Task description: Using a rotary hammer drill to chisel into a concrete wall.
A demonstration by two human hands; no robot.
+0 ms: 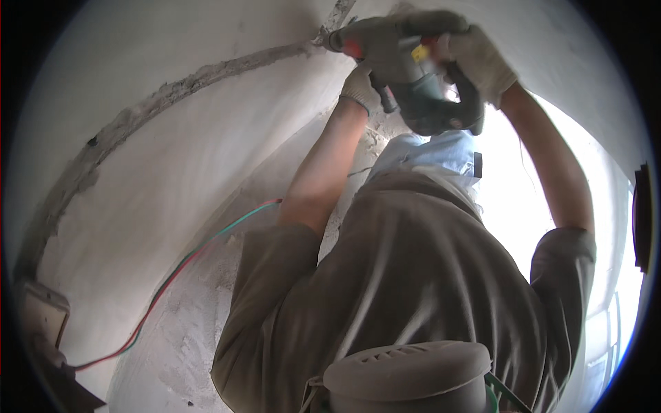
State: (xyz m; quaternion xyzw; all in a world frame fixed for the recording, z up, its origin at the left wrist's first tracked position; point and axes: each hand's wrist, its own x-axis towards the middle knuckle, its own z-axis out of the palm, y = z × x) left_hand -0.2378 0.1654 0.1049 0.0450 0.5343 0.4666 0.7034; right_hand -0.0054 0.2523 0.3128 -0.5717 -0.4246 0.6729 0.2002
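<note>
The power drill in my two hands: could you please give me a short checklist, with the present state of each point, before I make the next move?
1. Left hand gripping the power drill near its front: ok, gloved.
2. Right hand gripping its rear: ok, gloved too.
3. Drill tip at the wall groove: ok for place; firm contact is unclear.
4. Red and green wires apart from the drill: ok for the stretch visible at left.
5. Those wires without power: cannot tell.
6. Mask sealing well: cannot tell; only part shows at the lower edge.
</note>
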